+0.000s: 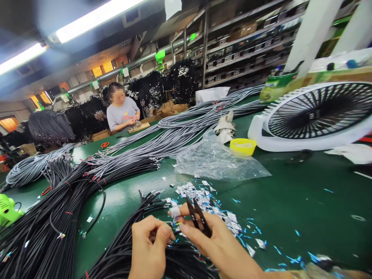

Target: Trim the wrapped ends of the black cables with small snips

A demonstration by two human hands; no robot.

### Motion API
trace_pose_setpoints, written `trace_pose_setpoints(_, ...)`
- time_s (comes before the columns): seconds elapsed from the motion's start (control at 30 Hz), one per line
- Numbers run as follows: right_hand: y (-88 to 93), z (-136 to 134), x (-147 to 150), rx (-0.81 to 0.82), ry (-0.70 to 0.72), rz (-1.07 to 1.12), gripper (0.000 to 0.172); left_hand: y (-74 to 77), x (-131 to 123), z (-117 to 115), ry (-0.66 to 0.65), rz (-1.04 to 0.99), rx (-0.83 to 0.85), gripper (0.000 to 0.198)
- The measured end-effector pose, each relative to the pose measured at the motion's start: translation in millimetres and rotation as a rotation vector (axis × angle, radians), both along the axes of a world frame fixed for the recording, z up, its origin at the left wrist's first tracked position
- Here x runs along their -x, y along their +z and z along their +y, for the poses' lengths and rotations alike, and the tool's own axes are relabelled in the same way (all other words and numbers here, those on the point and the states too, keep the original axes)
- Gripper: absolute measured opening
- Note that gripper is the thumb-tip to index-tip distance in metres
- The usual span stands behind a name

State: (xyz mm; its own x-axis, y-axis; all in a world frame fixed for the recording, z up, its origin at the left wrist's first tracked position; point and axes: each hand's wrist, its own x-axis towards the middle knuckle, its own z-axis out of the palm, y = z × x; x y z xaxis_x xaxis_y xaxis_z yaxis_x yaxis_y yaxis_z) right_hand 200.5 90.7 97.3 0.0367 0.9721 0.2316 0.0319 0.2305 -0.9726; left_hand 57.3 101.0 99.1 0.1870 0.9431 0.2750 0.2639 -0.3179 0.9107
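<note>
Low in the middle of the head view, my left hand (151,244) has its fingers curled closed at the end of a black cable, beside a small bunch of coloured wires (176,222). My right hand (207,232) holds small black snips (198,217), their two blades apart and pointing up. Its thumb and index finger are at the same coloured wires, and white tape wraps the index fingertip. Under both hands lies a bundle of black cables (119,248). Silvery foil scraps and blue bits (200,195) lie just beyond my right hand.
Grey cables (162,141) stretch across the green table (314,197). A clear plastic bag (215,162), yellow bowl (243,146) and white fan (310,116) are at centre and right. Across the table is a person (122,108). Red-handled scissors (105,145) lie toward the far edge.
</note>
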Motion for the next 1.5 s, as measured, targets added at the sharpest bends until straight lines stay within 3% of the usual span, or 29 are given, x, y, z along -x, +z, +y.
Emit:
trace_pose_setpoints(0.1,2.0,-2,0,0.035,0.040,0.075,0.021,2.2,-2,0,-0.008,-0.043,0.073,0.054)
trace_pose_setpoints(0.5,0.0,7,-1,-0.094,-0.144,-0.053,0.016,-5.8,-7,10,0.017,-0.187,0.261,0.056)
trace_pose_setpoints(0.57,0.6,8,-6,-0.065,-0.206,-0.007,0.015,-8.6,-6,15,0.029,-0.099,0.222,0.057)
trace_pose_setpoints(0.63,0.9,9,-11,-0.052,-0.288,0.067,0.016,-13.3,-3,21,0.054,0.114,0.137,0.055)
trace_pose_setpoints(0.73,1.3,11,-14,-0.060,-0.377,0.158,0.020,-22.3,3,28,0.127,0.404,0.009,0.027)
trace_pose_setpoints(0.8,1.8,12,-15,-0.053,-0.368,0.181,0.024,-28.0,7,33,0.177,0.497,-0.046,0.009)
trace_pose_setpoints(1.0,-2.0,12,-18,-0.034,-0.294,0.200,0.043,-33.5,16,44,0.300,0.693,-0.136,0.026)
trace_pose_setpoints(1.13,-4.5,12,-16,-0.058,-0.255,0.147,0.049,-30.0,30,51,0.395,0.726,-0.147,0.017)
trace_pose_setpoints(1.2,-3.5,12,-14,-0.116,-0.212,0.017,0.048,-28.2,39,53,0.406,0.713,-0.145,0.010)
trace_pose_setpoints(1.37,-3.8,11,-5,-0.201,-0.012,-0.409,0.038,-20.1,50,53,0.400,0.570,-0.212,0.014)
trace_pose_setpoints(1.5,-13.2,12,-1,-0.260,-0.031,-0.481,0.043,-8.3,36,44,0.298,0.424,-0.295,0.013)
